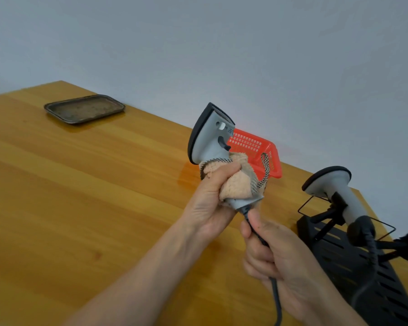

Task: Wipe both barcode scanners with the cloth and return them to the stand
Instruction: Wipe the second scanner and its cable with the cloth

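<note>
Nearest, the right hand (280, 260) curls round the dark cable (276, 300) just below the base of a grey scanner (210, 135). Just above it, the left hand (212, 203) grips a peach cloth (238, 184) wrapped around that scanner's handle, holding it upright above the bench (80, 208), head pointing up. To the right, a second scanner (332, 182) sits in the black stand (363, 278). Behind the hands lies a red basket (250, 144); far left, a metal tray (84, 109).
</note>
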